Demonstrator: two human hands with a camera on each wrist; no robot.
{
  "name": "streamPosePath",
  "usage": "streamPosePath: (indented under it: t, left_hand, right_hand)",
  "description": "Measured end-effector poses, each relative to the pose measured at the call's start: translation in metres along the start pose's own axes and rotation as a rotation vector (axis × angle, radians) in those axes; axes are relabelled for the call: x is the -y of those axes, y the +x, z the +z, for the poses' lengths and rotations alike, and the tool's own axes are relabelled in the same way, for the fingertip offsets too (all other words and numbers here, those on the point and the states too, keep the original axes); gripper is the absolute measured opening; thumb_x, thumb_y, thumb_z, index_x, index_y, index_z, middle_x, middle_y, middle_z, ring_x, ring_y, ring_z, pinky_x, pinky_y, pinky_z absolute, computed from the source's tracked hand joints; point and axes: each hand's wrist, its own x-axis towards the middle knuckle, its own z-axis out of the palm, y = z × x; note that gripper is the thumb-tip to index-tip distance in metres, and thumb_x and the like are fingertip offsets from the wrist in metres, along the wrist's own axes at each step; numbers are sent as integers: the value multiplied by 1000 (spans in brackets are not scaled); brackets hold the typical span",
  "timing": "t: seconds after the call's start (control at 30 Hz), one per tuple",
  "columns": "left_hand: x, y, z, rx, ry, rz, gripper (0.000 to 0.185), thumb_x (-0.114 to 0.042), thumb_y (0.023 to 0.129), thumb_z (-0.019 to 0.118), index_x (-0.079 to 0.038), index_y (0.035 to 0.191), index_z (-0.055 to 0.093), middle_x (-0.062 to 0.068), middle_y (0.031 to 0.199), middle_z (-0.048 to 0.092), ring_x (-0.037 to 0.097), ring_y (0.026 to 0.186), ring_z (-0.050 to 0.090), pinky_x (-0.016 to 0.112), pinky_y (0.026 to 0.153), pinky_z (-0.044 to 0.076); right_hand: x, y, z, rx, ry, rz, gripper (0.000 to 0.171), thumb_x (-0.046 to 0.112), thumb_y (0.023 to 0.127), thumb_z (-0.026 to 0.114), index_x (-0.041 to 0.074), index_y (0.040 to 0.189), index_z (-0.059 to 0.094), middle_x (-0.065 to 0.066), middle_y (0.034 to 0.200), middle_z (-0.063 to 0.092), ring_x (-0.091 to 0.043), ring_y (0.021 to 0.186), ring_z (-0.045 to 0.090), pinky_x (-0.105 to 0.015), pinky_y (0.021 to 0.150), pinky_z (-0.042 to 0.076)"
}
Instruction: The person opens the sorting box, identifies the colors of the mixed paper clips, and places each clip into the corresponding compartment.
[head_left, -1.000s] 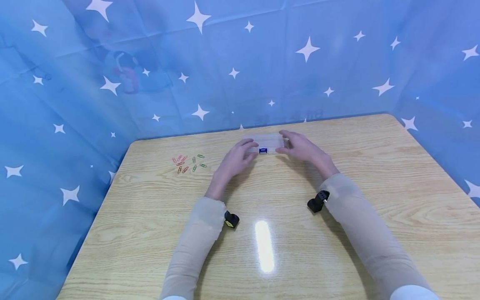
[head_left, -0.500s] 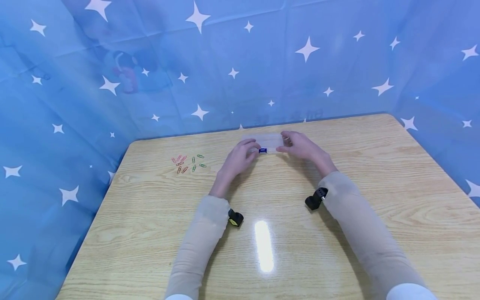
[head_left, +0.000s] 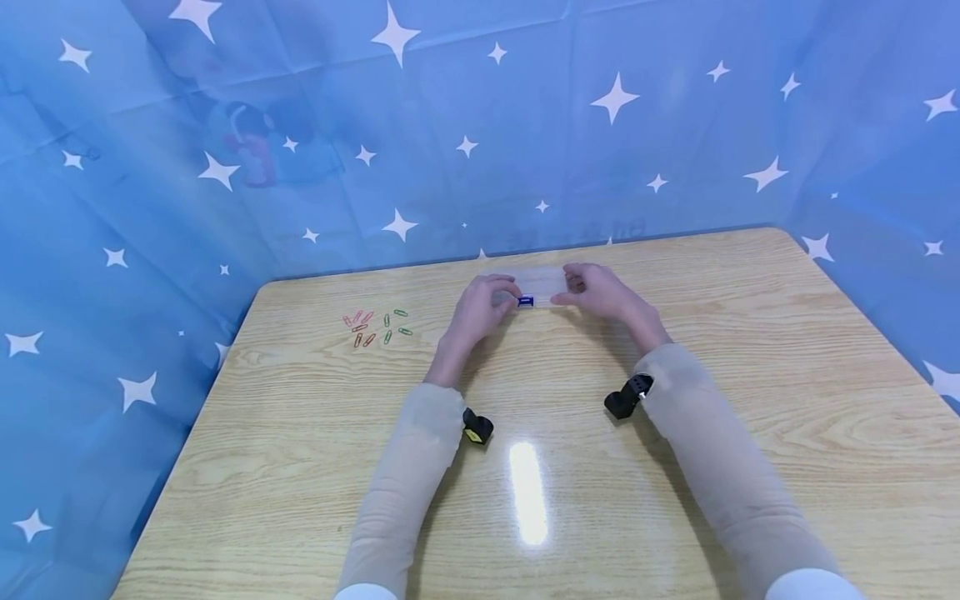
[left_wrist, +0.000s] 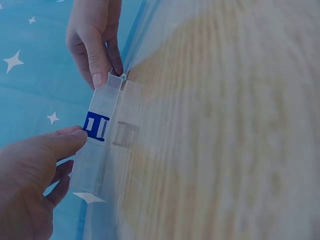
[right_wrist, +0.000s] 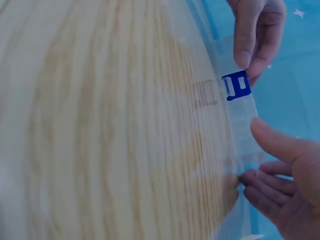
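Paper clips (head_left: 377, 326) loose at centre left on the worktop (head_left: 750, 400). At upper centre, left hand (head_left: 480, 310) gripping the box (head_left: 538, 287), thumb beside the blue latch (head_left: 526, 301); right hand (head_left: 600, 292) pinching the other end. Best to brace both ends, then lever the latch gently, keeping the box flat.

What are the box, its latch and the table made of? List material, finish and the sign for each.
Box: probably clear plastic, slightly frosted; the blue cloth shows through its walls.
Latch: probably opaque blue plastic, smooth; solid colour, moulded slots.
Table: wood or wood-look laminate, glossy; grain lines and a bright lamp reflection.
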Motion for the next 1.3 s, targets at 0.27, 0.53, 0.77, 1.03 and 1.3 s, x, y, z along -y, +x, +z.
streamPosePath:
  t: [0.27, 0.53, 0.77, 1.03, 1.3]
  left_hand:
    - [2, 3, 0, -31, -116, -66, 10, -9, 94, 72, -11, 101, 79, 4, 133, 66, 23, 131, 54, 35, 113, 39]
    - [5, 5, 1, -51, -90, -86, 7, -15, 92, 75, -14, 95, 81, -1, 129, 69, 20, 126, 59, 36, 109, 43]
    - [6, 6, 3, -89, 17, -42, 7, -23, 90, 77, -18, 92, 82, -5, 123, 71, 18, 114, 66, 33, 95, 51]
    - [6, 9, 6, -117, 96, -23, 8, -25, 90, 76, -21, 90, 83, -7, 120, 72, 13, 111, 68, 29, 76, 52]
    - [4, 12, 8, -108, 152, -8, 9, -22, 93, 75, -20, 92, 83, -6, 120, 72, 16, 85, 71, 27, 58, 46]
  right_hand:
    - [-2, 2, 0, 2, 37, 53, 78, 35, 96, 71, -10, 149, 37, -30, 138, 53, -42, 127, 52, -53, 108, 41]
    - [-1, 1, 2, -14, 60, 59, 77, 35, 94, 73, -10, 147, 40, -28, 135, 55, -40, 124, 54, -51, 107, 42]
    - [0, 0, 2, -24, 80, 71, 77, 35, 93, 75, -9, 147, 42, -27, 134, 56, -40, 123, 54, -51, 107, 42]
    - [-1, 0, 1, -28, 99, 80, 77, 34, 92, 76, -9, 147, 42, -26, 134, 56, -39, 123, 54, -50, 108, 42]
    - [-2, -2, 1, -29, 124, 96, 77, 33, 92, 76, -8, 148, 42, -25, 136, 56, -38, 125, 53, -50, 109, 41]
